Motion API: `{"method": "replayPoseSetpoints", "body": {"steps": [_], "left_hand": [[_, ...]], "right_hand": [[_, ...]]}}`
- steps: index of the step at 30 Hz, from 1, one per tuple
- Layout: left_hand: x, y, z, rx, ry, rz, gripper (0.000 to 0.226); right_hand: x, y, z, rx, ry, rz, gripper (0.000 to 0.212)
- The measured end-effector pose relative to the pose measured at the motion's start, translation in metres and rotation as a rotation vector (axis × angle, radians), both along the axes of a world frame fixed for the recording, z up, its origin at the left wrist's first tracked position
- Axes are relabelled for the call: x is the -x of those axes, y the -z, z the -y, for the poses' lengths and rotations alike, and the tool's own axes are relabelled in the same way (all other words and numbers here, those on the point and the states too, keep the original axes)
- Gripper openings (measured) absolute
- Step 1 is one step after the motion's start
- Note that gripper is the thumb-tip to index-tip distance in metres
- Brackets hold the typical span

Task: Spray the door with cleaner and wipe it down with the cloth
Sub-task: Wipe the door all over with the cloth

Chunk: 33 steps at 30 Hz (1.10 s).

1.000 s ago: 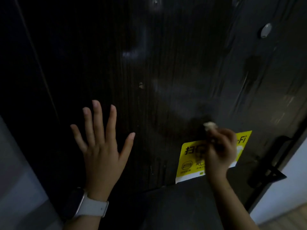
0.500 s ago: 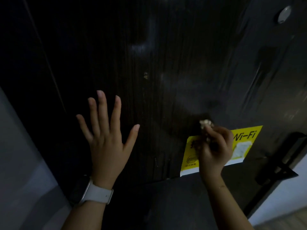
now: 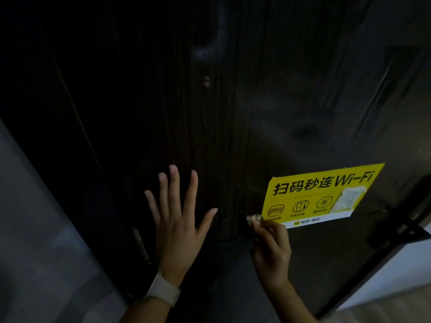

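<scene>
A dark wood-grain door [image 3: 210, 113] fills the view. My left hand [image 3: 179, 220] lies flat on it with fingers spread, a white watch band on the wrist. Lower right, my right hand [image 3: 270, 248] grips a small bunched pale cloth [image 3: 254, 218], pressing it on the door at the lower left corner of a yellow Wi-Fi sticker [image 3: 321, 197]. No spray bottle is in view.
A black door handle [image 3: 401, 231] sticks out at the right edge, beside a pale wall [image 3: 396, 276]. A grey wall [image 3: 35, 229] borders the door frame at the left. A small chip [image 3: 206, 81] marks the door higher up.
My right hand has slid the cloth down and left off the sticker, which now shows fully. The view has tilted, with my left hand still flat on the door.
</scene>
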<state>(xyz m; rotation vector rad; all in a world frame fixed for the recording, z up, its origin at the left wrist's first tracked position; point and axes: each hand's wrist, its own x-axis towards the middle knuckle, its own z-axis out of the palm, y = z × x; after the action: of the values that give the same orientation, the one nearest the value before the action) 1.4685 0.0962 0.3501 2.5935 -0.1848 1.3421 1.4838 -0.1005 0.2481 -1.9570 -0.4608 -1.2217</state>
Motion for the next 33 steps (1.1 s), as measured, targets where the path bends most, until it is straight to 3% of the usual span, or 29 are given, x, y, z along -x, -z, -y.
{"method": "replayPoseSetpoints", "body": {"steps": [8,10,14,18,21,24,27,29,33], "left_hand": [[-0.005,0.005,-0.005,-0.035,-0.03,0.003,0.088],[-0.003,0.005,-0.005,-0.024,-0.014,0.004,0.083],[0.009,0.005,-0.011,0.012,0.06,-0.042,0.071],[0.026,0.019,-0.019,-0.017,0.127,-0.17,0.07],[0.042,0.033,-0.025,-0.04,0.19,-0.2,0.065],[0.052,0.04,-0.036,-0.005,0.06,-0.147,0.063],[0.055,0.041,-0.055,0.05,-0.084,-0.065,0.07],[0.054,0.039,-0.071,0.104,-0.093,-0.028,0.08],[0.05,0.041,-0.097,0.086,-0.064,-0.098,0.093]], "right_hand": [[-0.025,-0.12,-0.005,-0.146,0.109,0.213,0.023],[-0.031,-0.126,-0.006,-0.175,0.108,0.246,0.027],[-0.017,-0.05,-0.006,-0.056,0.016,0.181,0.02],[0.008,0.026,0.005,-0.037,-0.069,-0.116,0.031],[0.018,0.026,0.01,-0.037,-0.048,-0.231,0.034],[0.022,0.017,0.008,-0.132,0.003,-0.25,0.03],[0.025,0.025,-0.021,-0.366,-0.012,-0.292,0.016],[0.026,0.031,-0.051,-0.522,-0.025,-0.334,0.019],[0.03,0.039,-0.094,-0.57,-0.104,-0.284,0.008]]}}
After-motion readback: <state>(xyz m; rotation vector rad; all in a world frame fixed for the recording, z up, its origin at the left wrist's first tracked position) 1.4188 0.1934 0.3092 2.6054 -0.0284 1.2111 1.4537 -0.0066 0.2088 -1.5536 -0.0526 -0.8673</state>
